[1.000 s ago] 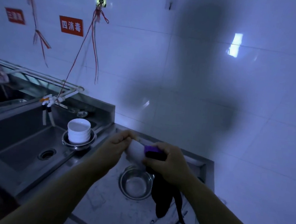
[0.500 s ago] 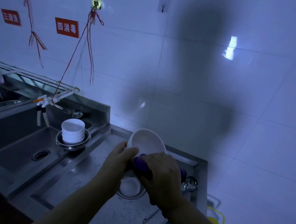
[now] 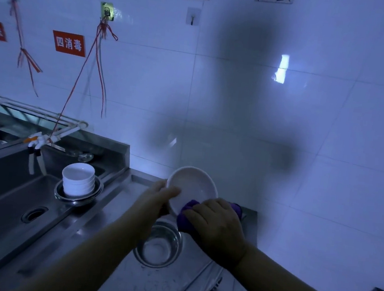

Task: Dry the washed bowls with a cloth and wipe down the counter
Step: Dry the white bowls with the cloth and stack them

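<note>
We hold the white bowl [image 3: 192, 187] above the steel counter [image 3: 119, 211], near its back edge, tilted so its inside faces us; a second ago it was edge-on between our hands, hardly showing its hollow. Our left hand [image 3: 155, 200] pinches the bowl's left rim, thumb inside. Our right hand [image 3: 216, 222] is closed on the purple cloth [image 3: 188, 209], pressing it against the bowl's lower rim; earlier the cloth hung long and dark below that hand, and now it is bunched up. Below our hands a steel bowl [image 3: 159, 245] sits on the counter as before. To the left, the stack of white bowls [image 3: 78, 179] rests in a steel bowl on the sink's [image 3: 4, 209] right edge, unchanged.
</note>
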A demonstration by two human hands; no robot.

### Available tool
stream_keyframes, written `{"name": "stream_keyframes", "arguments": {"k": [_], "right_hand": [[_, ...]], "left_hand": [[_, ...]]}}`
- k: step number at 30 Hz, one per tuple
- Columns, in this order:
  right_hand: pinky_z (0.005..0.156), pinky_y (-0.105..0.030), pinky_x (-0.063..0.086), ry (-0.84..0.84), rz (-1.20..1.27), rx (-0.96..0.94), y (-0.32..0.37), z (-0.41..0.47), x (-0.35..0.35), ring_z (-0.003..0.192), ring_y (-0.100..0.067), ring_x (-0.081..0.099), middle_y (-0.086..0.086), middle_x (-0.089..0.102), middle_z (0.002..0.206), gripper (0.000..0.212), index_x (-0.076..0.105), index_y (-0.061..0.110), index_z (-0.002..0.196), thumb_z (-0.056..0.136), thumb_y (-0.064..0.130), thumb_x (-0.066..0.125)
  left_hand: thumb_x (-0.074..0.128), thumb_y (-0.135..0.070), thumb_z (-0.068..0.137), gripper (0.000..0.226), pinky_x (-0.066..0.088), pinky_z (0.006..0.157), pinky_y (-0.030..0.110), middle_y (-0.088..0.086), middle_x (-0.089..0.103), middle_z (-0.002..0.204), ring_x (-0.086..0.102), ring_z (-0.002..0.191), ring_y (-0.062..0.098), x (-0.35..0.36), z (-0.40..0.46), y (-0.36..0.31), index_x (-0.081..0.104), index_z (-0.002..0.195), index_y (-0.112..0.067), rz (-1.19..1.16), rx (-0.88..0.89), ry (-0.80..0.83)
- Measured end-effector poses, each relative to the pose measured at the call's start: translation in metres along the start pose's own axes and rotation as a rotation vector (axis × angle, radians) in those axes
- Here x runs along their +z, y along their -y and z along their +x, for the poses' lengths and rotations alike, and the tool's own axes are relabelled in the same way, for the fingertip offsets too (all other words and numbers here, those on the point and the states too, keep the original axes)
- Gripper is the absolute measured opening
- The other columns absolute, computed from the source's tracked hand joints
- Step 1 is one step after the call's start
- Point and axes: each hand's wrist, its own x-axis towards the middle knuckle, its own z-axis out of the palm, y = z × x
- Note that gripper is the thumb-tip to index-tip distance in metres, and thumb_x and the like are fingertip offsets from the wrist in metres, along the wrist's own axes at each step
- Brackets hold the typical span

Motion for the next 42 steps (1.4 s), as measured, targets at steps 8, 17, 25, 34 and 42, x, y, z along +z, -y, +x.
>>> {"name": "stream_keyframes", "arguments": {"k": [8, 17, 25, 34, 42], "right_hand": [[0.065, -0.033, 0.051, 0.04, 0.033, -0.06, -0.002, -0.006, 0.024, 0.072, -0.017, 0.063, -0.003, 0.07, 0.083, 0.012, 0.071, 0.014, 0.088, 0.09, 0.025, 0.065], [0.074, -0.032, 0.049, 0.229, 0.115, -0.45, -0.035, -0.003, 0.034, 0.076, -0.019, 0.061, -0.003, 0.068, 0.087, 0.02, 0.069, 0.016, 0.091, 0.097, 0.017, 0.05], [0.067, -0.03, 0.049, 0.186, 0.076, -0.03, -0.005, -0.002, 0.076, 0.07, -0.015, 0.06, -0.001, 0.068, 0.08, 0.023, 0.069, 0.016, 0.086, 0.094, 0.032, 0.055], [0.075, -0.032, 0.05, 0.345, 0.176, -0.303, -0.01, -0.005, 0.129, 0.082, -0.016, 0.06, -0.001, 0.068, 0.095, 0.016, 0.059, 0.019, 0.106, 0.092, 0.019, 0.052], [0.074, -0.041, 0.054, 0.359, 0.241, 0.18, 0.013, 0.062, 0.23, 0.09, -0.028, 0.06, -0.015, 0.067, 0.102, 0.056, 0.059, 0.012, 0.112, 0.064, 0.019, 0.087]], "left_hand": [[0.045, -0.007, 0.092, 0.036, 0.051, 0.074, 0.035, 0.001, 0.054, 0.113, 0.053, 0.1, 0.024, -0.013, -0.006, 0.011, 0.055, 0.105, -0.039, 0.048, 0.276, -0.028], [0.058, -0.029, 0.079, 0.051, 0.05, 0.087, 0.044, 0.016, 0.053, 0.118, 0.054, 0.106, 0.035, -0.045, 0.016, -0.013, 0.048, 0.126, -0.012, 0.418, -0.082, 0.229], [0.055, -0.014, 0.09, 0.03, 0.051, 0.059, 0.024, 0.001, 0.051, 0.107, 0.057, 0.094, 0.019, -0.036, 0.033, 0.045, 0.039, 0.115, -0.021, 0.168, 0.187, -0.319], [0.052, -0.02, 0.081, 0.019, 0.046, 0.058, 0.035, 0.025, 0.057, 0.091, 0.058, 0.076, 0.03, -0.121, 0.072, 0.056, 0.056, 0.093, -0.005, 0.346, -0.061, -0.152], [0.048, -0.01, 0.09, 0.009, 0.04, 0.045, 0.027, 0.015, 0.055, 0.079, 0.053, 0.061, 0.025, -0.27, 0.141, 0.036, 0.056, 0.09, -0.007, 0.546, -0.121, -0.232]]}}
